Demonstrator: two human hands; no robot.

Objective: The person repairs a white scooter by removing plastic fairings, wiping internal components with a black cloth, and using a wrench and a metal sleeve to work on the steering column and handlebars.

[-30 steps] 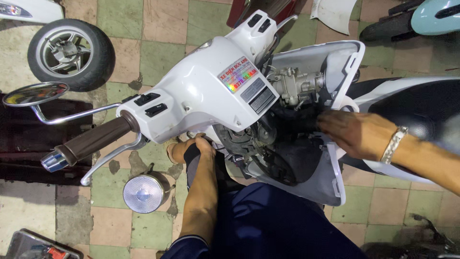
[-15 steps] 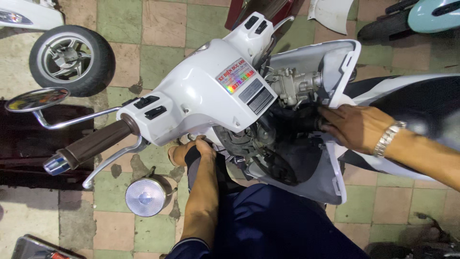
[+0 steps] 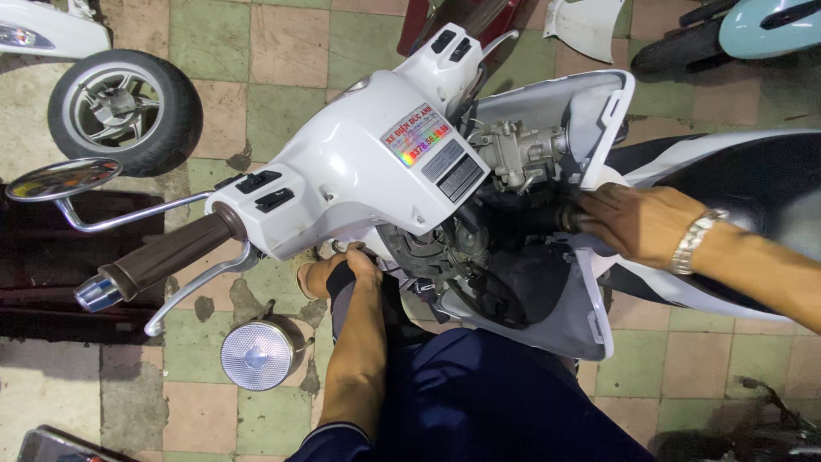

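Glossy white plastic cowl (image 3: 359, 171); matt brown rubber handlebar sleeve (image 3: 167, 252).

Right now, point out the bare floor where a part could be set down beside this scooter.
Bare tiles lie between the loose wheel and the white handlebar cowl, and at lower left below the round headlight. It is crowded under the cowl, where the left hand reaches among wiring, and where the right hand works inside the open front panel.
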